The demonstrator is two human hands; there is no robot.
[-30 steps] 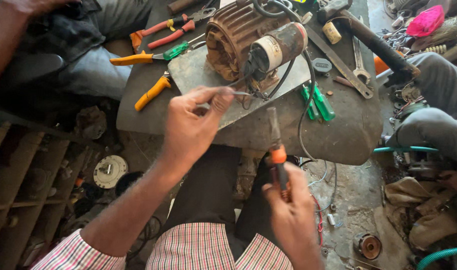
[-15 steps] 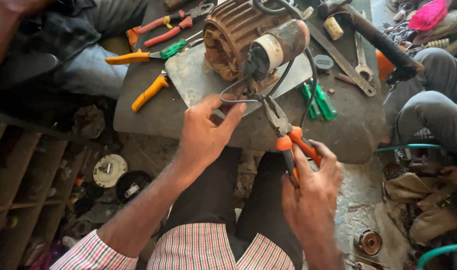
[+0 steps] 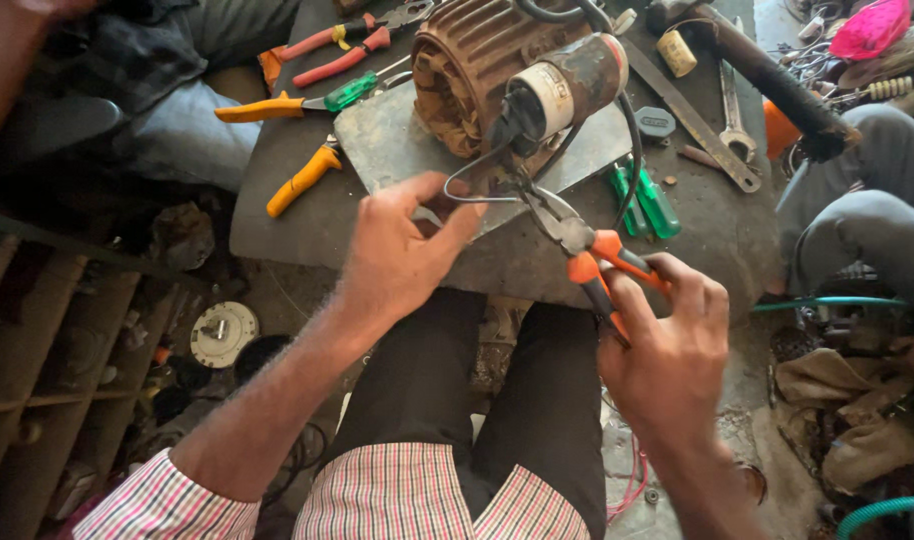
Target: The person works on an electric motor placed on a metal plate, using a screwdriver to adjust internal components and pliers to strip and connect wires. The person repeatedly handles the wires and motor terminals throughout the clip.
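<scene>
Right hand (image 3: 667, 350) is squeezing orange pliers (image 3: 592, 260), grip clamped on a thin wire (image 3: 477, 170) mid-frame beside the motor (image 3: 477, 70). Left hand (image 3: 402, 250) is pinching the loop; looks stiff, springy, best held near the bend.

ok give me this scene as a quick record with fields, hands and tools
left hand: pinches a thin wire coming off the motor
right hand: grips orange pliers, tip at the wire
motor: rusty, on a grey plate, with a capacitor in front
bench: more pliers, green screwdrivers, spanner
other people: legs at both sides
</scene>
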